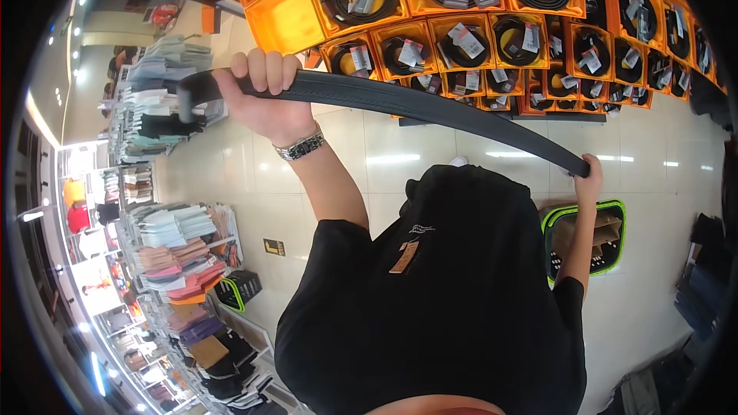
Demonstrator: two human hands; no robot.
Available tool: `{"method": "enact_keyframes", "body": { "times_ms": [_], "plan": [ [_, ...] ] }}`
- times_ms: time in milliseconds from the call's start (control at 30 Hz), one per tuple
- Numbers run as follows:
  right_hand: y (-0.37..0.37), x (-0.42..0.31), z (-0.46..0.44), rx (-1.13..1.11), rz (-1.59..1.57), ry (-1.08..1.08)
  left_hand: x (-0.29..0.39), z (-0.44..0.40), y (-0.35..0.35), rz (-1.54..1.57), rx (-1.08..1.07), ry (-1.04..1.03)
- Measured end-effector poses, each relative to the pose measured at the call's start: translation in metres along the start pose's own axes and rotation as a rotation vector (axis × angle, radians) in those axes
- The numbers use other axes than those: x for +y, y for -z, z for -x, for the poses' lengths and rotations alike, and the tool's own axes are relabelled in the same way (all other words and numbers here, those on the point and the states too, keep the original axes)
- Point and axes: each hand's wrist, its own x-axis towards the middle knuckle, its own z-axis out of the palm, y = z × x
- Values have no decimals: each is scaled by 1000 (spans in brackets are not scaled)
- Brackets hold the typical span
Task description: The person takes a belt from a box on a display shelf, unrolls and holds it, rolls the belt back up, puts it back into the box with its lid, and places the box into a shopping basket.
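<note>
A black leather belt (400,97) is stretched between both hands, slanting down from upper left to the right. My left hand (265,104), with a metal watch (300,144) at the wrist, has its fingers wrapped round the belt near one end. Past this hand, a short curved, greyish end piece (185,101) sticks out to the left. Lower down, my right hand (589,178) grips the opposite end. The belt passes in front of orange boxes (288,24) that hold coiled black belts with white tags.
Folded clothes (171,227) fill racks along the left side. A green-rimmed basket (619,223) stands on the tiled floor behind my right forearm, and another green-rimmed basket (240,290) is at the left. Dark clothing (701,277) lies at the right edge.
</note>
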Motion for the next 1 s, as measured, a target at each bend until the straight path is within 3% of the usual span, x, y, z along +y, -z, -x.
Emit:
{"method": "enact_keyframes", "body": {
  "times_ms": [200, 267, 333, 567, 733, 800, 867, 900, 933, 1000],
  "plan": [
    [25, 40, -11, 169, 4, -84, 30, 10, -3, 131, -53, -52],
    [31, 46, -22, 307, -55, -75, 35, 12, -4, 139, 6, -61],
    [34, 46, -34, 451, -191, -202, 41, 16, -2, 210, -5, -54],
    [21, 76, -37, 478, -280, -279, 54, 25, 9, 346, 52, -64],
    [27, 114, -31, 361, -131, -328, 69, 37, 18, 250, 30, -63],
    [30, 118, -33, 313, -41, -335, 74, 43, 18, 208, 162, -133],
    [41, 99, -41, 113, 421, -422, 82, 47, 21, 178, 212, -164],
    [42, 76, -44, 76, 502, -501, 87, 50, 25, 185, 210, -161],
    [39, 97, -47, 78, 516, -503, 91, 52, 30, 202, 210, -152],
    [38, 177, -37, 31, 149, -528, 104, 58, 41, 194, 226, -148]
  ]
}}
